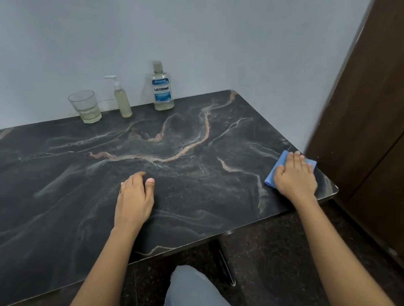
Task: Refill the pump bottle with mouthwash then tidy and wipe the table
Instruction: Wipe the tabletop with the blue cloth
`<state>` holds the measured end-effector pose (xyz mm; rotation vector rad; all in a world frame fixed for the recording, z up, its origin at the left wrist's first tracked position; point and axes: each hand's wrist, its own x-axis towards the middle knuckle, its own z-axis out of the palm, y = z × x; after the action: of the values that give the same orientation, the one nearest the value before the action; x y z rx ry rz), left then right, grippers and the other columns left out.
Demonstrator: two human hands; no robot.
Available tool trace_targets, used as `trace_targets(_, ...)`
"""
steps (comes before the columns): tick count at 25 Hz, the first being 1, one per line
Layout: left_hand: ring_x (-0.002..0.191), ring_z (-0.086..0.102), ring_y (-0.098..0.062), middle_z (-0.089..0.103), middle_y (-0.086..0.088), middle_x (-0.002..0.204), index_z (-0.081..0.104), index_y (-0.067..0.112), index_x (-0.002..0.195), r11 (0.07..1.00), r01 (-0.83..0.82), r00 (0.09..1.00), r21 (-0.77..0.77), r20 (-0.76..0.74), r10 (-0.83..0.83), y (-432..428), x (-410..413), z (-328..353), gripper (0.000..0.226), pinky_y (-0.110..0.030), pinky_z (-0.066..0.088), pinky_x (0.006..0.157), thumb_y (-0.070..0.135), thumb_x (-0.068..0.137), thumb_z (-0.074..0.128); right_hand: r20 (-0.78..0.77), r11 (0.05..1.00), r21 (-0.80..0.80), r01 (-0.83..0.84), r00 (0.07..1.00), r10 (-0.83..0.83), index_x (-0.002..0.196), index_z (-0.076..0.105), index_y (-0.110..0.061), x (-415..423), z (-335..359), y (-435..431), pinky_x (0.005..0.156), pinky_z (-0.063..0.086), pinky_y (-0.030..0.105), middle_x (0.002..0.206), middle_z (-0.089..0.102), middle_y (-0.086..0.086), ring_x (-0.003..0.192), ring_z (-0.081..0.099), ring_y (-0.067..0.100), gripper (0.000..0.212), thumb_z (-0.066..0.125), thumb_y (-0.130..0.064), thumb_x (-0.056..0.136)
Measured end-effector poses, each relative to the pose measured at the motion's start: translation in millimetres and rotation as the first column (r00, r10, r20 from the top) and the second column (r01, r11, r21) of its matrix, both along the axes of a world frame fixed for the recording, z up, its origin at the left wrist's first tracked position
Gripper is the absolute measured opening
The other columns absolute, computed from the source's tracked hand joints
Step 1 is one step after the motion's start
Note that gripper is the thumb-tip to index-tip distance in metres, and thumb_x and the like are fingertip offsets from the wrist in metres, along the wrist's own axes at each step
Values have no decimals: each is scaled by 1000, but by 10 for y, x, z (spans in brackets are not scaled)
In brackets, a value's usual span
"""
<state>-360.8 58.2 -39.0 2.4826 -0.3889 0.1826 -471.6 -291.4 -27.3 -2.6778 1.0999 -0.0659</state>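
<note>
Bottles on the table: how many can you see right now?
2. The pump bottle stands at the far edge, right of the glass. The mouthwash bottle stands to the pump bottle's right. Nothing in view could hide another.

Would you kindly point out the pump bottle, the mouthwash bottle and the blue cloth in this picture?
pump bottle point(123, 104): head view, on the middle of its clear body.
mouthwash bottle point(162, 92): head view, on its blue label.
blue cloth point(283, 159): head view, on its uncovered far corner.
</note>
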Motion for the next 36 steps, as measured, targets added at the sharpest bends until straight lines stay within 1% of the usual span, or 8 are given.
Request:
trace_targets(2,125,47,-34,56,-16,129,49,3,131,1000,-12,1000,-12,-2,12,89,5,7,45,-48,36,107,35,103,35,-29,1000,-18,2,1000,-3,152,6,-3,-124,3,415,122,1,38,161,3,12,149,2,22,59,17,-29,100)
trace_targets(5,122,49,-32,58,-15,128,50,3,129,998,-50,999,-34,-13,50,268,73,-7,47,-48,39,104,37,102,33,-11,962,-55,-268,963,268,152,3,-3,-49,4,1253,120,1,35,161,2,13,149,2,23,60,15,-30,99)
trace_targets(10,121,50,-33,59,-15,124,51,3,127,981,-175,984,-86,-9,175,801,234,47,44,-47,42,100,35,101,36,98,588,-59,-806,582,807,152,9,-6,378,-96,2817,122,-1,35,161,5,9,149,2,20,61,23,-32,99)
trace_targets(13,120,51,-35,60,-17,124,52,2,126,959,-281,959,-32,16,282,1261,370,24,41,-48,43,99,31,101,39,127,372,-40,-927,365,922,152,17,-8,938,-110,3317,122,2,34,160,12,8,149,8,18,57,29,-28,100)
trace_targets(15,118,52,-37,60,-20,122,54,0,123,945,-327,945,1,17,327,1469,464,-17,38,-49,40,100,27,100,41,116,324,-33,-945,319,941,151,21,-9,1364,-116,3457,121,5,32,160,17,6,148,12,17,56,31,-26,99)
trace_targets(20,110,52,-38,61,-19,114,57,1,110,933,-351,936,77,11,351,1515,748,-81,33,-47,39,98,29,99,43,93,383,-1,-924,381,920,152,20,-10,2238,-118,3448,121,6,33,160,15,6,148,12,18,56,28,-27,99)
trace_targets(27,115,49,-36,59,-15,117,55,3,112,951,-298,954,85,2,299,1389,966,-112,37,-50,38,102,35,100,41,101,603,10,-798,601,793,151,20,-7,2930,-44,2731,121,10,35,159,17,10,147,16,20,57,25,-27,98)
trace_targets(36,118,49,-31,59,-10,122,55,5,118,955,-297,955,-11,12,297,1405,883,-91,39,-43,41,97,36,101,39,50,875,-36,-483,874,484,150,17,-1,2492,-11,1264,121,10,38,159,14,15,147,14,24,57,20,-23,98)
